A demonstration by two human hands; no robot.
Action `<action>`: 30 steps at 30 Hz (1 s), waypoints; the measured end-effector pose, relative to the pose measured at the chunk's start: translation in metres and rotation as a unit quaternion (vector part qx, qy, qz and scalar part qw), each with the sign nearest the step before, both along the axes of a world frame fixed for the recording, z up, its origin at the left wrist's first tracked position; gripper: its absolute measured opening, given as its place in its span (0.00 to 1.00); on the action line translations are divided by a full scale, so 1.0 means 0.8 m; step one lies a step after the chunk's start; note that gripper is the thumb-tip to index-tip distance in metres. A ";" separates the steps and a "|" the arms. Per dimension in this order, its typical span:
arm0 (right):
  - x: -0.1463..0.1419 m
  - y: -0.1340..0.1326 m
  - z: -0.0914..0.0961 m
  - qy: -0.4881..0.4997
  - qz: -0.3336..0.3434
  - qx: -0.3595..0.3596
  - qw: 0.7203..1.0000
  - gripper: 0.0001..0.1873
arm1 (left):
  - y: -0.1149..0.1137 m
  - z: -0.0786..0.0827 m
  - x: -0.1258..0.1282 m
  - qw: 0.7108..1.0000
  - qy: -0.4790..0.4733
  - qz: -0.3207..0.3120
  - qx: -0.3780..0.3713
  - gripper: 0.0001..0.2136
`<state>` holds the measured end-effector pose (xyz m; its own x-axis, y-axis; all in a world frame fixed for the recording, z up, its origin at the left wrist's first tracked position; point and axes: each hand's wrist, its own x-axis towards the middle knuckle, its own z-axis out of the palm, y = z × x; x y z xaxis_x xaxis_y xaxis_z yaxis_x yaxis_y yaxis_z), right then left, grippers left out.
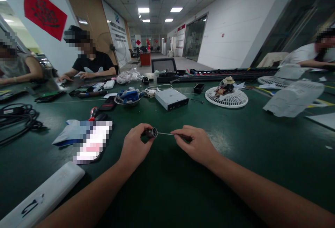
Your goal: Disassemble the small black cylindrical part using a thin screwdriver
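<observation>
My left hand (136, 144) is closed around a small dark cylindrical part (151, 132) with a metal rim, held just above the green table (167, 179). My right hand (192, 143) pinches a thin metal rod or screwdriver shaft (166, 134) whose tip reaches into the open end of the cylinder. Both hands hover close together near the table's front middle. The tool's handle is mostly hidden inside my right fingers.
A silver disc drive (171, 99), a white fan grille with a motor (226, 96), a metal bowl of parts (128, 98), a red-handled screwdriver (92, 113) and a white plastic bar (43, 196) lie around. Black cables (18, 118) sit far left. Other people work at both sides.
</observation>
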<state>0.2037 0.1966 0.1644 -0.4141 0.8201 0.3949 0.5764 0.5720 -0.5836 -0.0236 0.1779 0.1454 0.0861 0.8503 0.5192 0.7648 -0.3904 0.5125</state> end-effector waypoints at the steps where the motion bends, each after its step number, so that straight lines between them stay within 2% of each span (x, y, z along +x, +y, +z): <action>1: -0.001 0.000 -0.002 -0.005 0.002 0.005 1.000 0.12 | 0.000 0.000 0.000 1.000 0.007 -0.014 0.002 0.11; 6: -0.003 -0.002 -0.004 -0.036 -0.007 0.028 0.999 0.13 | -0.002 0.002 0.003 0.997 0.046 -0.050 0.028 0.11; 12: -0.002 -0.008 0.003 -0.038 0.058 0.014 0.997 0.11 | -0.004 0.002 0.003 0.996 0.058 -0.070 0.026 0.12; 18: -0.004 -0.004 0.000 -0.026 0.000 0.006 1.000 0.11 | -0.003 0.002 0.003 0.996 0.055 -0.063 0.021 0.12; 23: -0.004 -0.005 0.002 -0.067 -0.001 -0.028 0.997 0.09 | -0.004 0.003 0.005 0.996 0.060 -0.054 0.023 0.13; 26: -0.004 -0.006 0.004 -0.091 -0.037 -0.047 0.994 0.11 | -0.004 0.003 0.004 0.998 0.040 -0.033 0.024 0.12; 30: -0.003 -0.004 0.003 -0.075 -0.085 -0.061 0.992 0.15 | -0.002 0.002 0.002 1.000 0.002 0.008 0.018 0.12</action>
<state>0.2014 0.1936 0.1668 -0.3114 0.9214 0.2324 0.7438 0.3886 -0.5438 -0.0223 0.1766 0.1473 0.0754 0.8327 0.5485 0.7734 -0.3960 0.4950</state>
